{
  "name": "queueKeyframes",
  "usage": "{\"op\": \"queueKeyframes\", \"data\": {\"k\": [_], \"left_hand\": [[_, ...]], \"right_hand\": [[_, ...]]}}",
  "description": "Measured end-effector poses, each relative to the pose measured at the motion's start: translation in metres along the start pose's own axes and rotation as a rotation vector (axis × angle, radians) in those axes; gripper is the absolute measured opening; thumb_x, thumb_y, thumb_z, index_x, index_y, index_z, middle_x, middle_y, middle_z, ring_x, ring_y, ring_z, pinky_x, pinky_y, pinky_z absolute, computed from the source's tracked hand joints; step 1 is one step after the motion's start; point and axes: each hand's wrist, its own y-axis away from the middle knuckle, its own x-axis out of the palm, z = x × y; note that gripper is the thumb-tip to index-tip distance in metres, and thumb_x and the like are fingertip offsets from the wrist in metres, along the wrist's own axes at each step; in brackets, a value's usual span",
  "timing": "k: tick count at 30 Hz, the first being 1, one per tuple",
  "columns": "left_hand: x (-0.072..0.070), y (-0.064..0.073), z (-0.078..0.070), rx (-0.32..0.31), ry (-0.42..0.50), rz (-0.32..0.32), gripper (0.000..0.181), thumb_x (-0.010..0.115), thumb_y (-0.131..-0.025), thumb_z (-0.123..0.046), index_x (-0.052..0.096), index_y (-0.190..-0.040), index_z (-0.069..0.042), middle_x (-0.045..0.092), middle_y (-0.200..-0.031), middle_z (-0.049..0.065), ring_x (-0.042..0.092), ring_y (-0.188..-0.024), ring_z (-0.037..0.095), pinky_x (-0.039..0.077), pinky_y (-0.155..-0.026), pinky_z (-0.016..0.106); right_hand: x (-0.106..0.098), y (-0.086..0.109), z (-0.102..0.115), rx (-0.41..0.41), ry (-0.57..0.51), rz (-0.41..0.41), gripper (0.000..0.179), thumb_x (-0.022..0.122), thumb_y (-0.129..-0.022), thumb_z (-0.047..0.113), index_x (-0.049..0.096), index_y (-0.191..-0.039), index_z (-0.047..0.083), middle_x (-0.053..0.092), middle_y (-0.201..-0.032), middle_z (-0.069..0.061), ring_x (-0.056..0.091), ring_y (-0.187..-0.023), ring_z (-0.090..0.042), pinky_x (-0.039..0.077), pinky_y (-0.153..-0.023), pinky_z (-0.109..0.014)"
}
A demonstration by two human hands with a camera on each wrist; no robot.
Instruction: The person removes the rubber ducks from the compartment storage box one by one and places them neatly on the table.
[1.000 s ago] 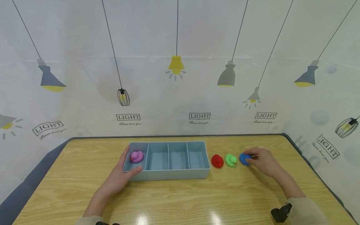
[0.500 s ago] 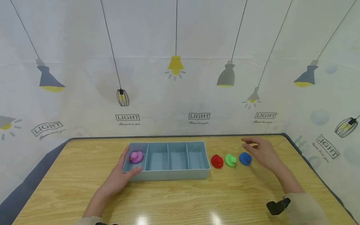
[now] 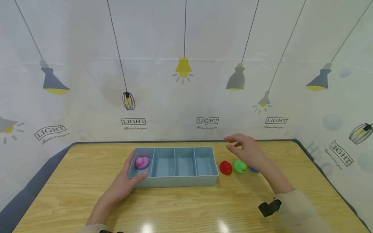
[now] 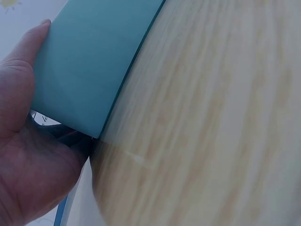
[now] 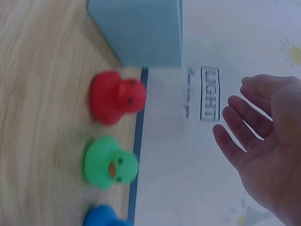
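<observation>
In the head view, the box (image 3: pixel 177 182) stood on the table (image 3: pixel 175 207), its four compartments in a row. The left hand (image 3: pixel 123 182) gripped its left end, thumb over the front rim and fingers along the end wall. The purple duck (image 3: pixel 141 162) sat in the leftmost compartment. To the right of the box, on the table, the red duck (image 3: pixel 226 168) lay nearest, just beside it, then the green duck (image 3: pixel 240 166), then the blue duck (image 3: pixel 254 169), partly hidden by the right hand (image 3: pixel 247 152). That hand hung above the ducks with nothing in it, thumb and forefinger tips apart. Behind stood a sheet (image 3: pixel 151 38) printed with lamps.

In the left wrist view, the thumb pressed the box's front wall; the other fingers passed behind its end, too dark to make out well.

In the right wrist view, the right fingers were gently bent, tips slightly apart, well clear of the ducks.
</observation>
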Motion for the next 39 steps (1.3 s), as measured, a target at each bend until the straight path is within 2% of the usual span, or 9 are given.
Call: {"op": "queueKeyframes", "data": {"k": [9, 17, 21, 24, 30, 35, 39], "left_hand": [[-0.001, 0.0, 0.001, -0.015, 0.002, 0.0, 0.099, 0.068, -0.099, -0.044, -0.005, -0.165, -0.035, 0.004, -0.17, 0.022, 0.007, -0.151, 0.052, 0.011, -0.117, 0.069], [-0.001, 0.002, 0.002, -0.04, 0.011, -0.007, 0.102, 0.069, -0.097, -0.046, -0.006, -0.165, -0.034, 0.004, -0.169, 0.024, 0.006, -0.151, 0.053, 0.01, -0.117, 0.07], [-0.001, 0.002, 0.004, -0.018, 0.01, -0.011, 0.101, 0.069, -0.098, -0.044, -0.005, -0.165, -0.033, 0.005, -0.169, 0.023, 0.007, -0.151, 0.052, 0.01, -0.117, 0.069], [0.0, 0.0, 0.003, -0.009, 0.014, -0.007, 0.1, 0.069, -0.098, -0.045, -0.005, -0.165, -0.034, 0.005, -0.17, 0.022, 0.007, -0.152, 0.051, 0.01, -0.117, 0.069], [0.0, -0.001, 0.003, -0.037, 0.027, 0.004, 0.102, 0.069, -0.096, -0.049, -0.005, -0.165, -0.036, 0.006, -0.17, 0.022, 0.007, -0.152, 0.051, 0.01, -0.117, 0.07], [-0.002, -0.002, 0.005, -0.036, 0.048, 0.009, 0.103, 0.07, -0.096, -0.049, -0.006, -0.165, -0.037, 0.006, -0.17, 0.022, 0.007, -0.152, 0.051, 0.01, -0.117, 0.07], [0.0, -0.002, 0.005, -0.025, 0.058, 0.014, 0.103, 0.07, -0.096, -0.048, -0.006, -0.165, -0.036, 0.005, -0.17, 0.021, 0.006, -0.152, 0.05, 0.009, -0.116, 0.071]], "right_hand": [[0.031, -0.02, 0.037, -0.112, -0.079, 0.076, 0.027, 0.067, -0.098, 0.002, 0.07, -0.125, 0.001, 0.07, -0.122, -0.012, 0.066, -0.109, -0.029, 0.057, -0.092, -0.05], [0.059, -0.031, 0.067, -0.224, -0.091, 0.142, 0.027, 0.067, -0.099, 0.004, 0.07, -0.126, 0.003, 0.069, -0.124, -0.012, 0.066, -0.11, -0.028, 0.056, -0.093, -0.043], [0.071, -0.032, 0.082, -0.287, -0.091, 0.165, 0.028, 0.067, -0.099, 0.004, 0.069, -0.127, 0.003, 0.069, -0.124, -0.013, 0.065, -0.111, -0.029, 0.055, -0.093, -0.04], [0.08, -0.031, 0.092, -0.323, -0.118, 0.17, 0.029, 0.067, -0.098, 0.003, 0.068, -0.127, 0.001, 0.069, -0.124, -0.013, 0.066, -0.111, -0.03, 0.056, -0.093, -0.043], [0.106, -0.032, 0.109, -0.361, -0.138, 0.2, 0.026, 0.066, -0.098, 0.003, 0.069, -0.124, 0.0, 0.07, -0.123, -0.013, 0.066, -0.111, -0.029, 0.056, -0.095, -0.044], [0.128, -0.038, 0.124, -0.341, -0.173, 0.256, 0.027, 0.065, -0.1, 0.004, 0.068, -0.126, -0.001, 0.069, -0.127, -0.012, 0.064, -0.116, -0.027, 0.054, -0.098, -0.042], [0.144, -0.043, 0.127, -0.31, -0.221, 0.256, 0.027, 0.064, -0.099, 0.003, 0.068, -0.126, -0.002, 0.07, -0.126, -0.012, 0.065, -0.117, -0.026, 0.053, -0.1, -0.036]]}}
